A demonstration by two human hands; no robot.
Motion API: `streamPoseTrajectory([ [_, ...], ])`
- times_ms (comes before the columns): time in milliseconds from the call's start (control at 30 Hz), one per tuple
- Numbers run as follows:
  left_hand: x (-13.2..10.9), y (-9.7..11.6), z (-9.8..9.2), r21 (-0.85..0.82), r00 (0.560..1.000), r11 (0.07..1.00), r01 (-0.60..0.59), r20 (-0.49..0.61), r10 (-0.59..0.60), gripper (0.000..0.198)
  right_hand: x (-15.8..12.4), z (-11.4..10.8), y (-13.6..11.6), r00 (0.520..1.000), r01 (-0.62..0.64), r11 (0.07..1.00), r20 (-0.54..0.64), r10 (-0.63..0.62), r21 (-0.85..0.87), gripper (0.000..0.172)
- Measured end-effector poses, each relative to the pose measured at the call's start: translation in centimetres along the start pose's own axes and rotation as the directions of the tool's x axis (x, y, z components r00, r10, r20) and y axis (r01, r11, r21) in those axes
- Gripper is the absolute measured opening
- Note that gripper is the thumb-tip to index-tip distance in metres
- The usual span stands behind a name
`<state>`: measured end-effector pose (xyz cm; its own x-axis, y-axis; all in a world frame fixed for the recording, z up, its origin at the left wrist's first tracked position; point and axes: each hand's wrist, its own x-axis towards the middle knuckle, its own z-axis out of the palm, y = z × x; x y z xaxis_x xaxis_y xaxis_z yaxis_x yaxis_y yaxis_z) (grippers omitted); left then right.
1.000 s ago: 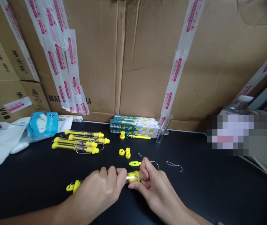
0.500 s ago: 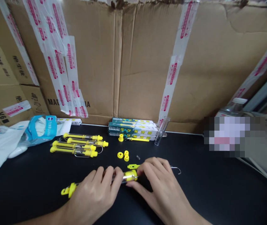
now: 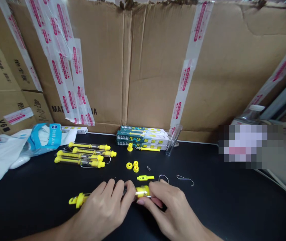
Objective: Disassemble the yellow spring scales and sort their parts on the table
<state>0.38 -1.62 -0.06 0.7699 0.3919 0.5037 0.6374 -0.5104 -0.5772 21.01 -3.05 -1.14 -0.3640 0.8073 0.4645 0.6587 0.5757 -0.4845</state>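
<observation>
My left hand is wrapped around the clear tube of a spring scale. At the left, the scale's yellow end with a hanging hole sticks out past the hand. The fingers of my right hand close on the scale's right end, by the yellow plug and a bit of bent wire; the fingers partly hide this end. Just above that hand shows a curved wire hook; whether it is held or lying, I cannot tell. A flat yellow plastic piece and a loose wire hook lie beyond.
Several assembled spring scales lie at the left. Small yellow caps, a tiny spring and a clear tube are near printed boxes. A plastic bag is far left. Cardboard walls stand behind.
My right hand has turned and dropped slightly, uncovering the flat yellow piece and the wire hooks. The spring scale has shifted slightly right in my left hand's grip.
</observation>
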Motion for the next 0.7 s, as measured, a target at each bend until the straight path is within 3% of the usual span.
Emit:
streamPoseTrajectory([
  [367, -0.16, 0.14, 0.94, -0.001, 0.998, 0.999, -0.035, 0.053, 0.035, 0.026, 0.47, -0.2, 0.12, 0.993, -0.082, 0.978, 0.103, 0.064, 0.189, 0.053],
  [700, 0.26, -0.05, 0.52, 0.01, 0.993, 0.998, -0.061, 0.098, 0.06, 0.028, 0.67, -0.28, 0.4, 0.99, -0.122, 0.966, 0.095, 0.103, 0.228, 0.058],
])
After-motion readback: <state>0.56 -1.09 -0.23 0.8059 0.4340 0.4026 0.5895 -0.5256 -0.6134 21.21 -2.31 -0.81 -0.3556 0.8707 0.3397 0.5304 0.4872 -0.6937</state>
